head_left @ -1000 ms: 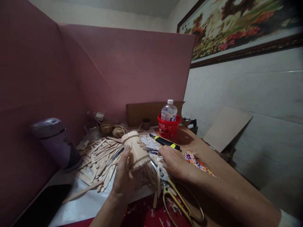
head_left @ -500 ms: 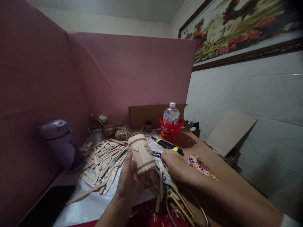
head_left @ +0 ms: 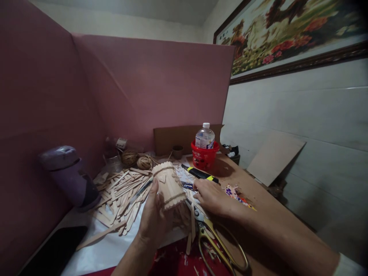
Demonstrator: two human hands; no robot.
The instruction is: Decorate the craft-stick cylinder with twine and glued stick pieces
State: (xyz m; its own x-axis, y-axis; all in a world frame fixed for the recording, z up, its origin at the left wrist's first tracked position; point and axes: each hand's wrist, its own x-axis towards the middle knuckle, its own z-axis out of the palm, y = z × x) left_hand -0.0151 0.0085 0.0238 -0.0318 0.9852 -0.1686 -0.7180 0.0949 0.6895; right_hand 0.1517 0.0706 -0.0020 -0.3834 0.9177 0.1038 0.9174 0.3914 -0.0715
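A small wooden cylinder of craft sticks (head_left: pixel 169 188), with scalloped ends and twine bands round both ends, is tilted in my left hand (head_left: pixel 152 214). The fingers behind it are hidden; the thumb lies along its left side. My right hand (head_left: pixel 211 196) is curled over the right end of a dark blue printed item (head_left: pixel 188 185), whose kind I cannot make out. Just beyond the right hand lies a black-and-yellow utility knife (head_left: pixel 201 174). Gold-handled scissors (head_left: pixel 211 230) lie below both hands, their blades running under the cylinder.
Loose craft sticks (head_left: pixel 123 199) are heaped at left, near a purple tumbler (head_left: pixel 71 180) and a black phone-like slab (head_left: pixel 54 249). Twine balls (head_left: pixel 144 162), a small brown pot (head_left: pixel 177 152) and a red bucket (head_left: pixel 203 158) holding a bottle (head_left: pixel 205 138) stand behind.
The view has shifted a little, so everything appears slightly further left and lower or higher. Both hands keep nearly the same pose around their things.
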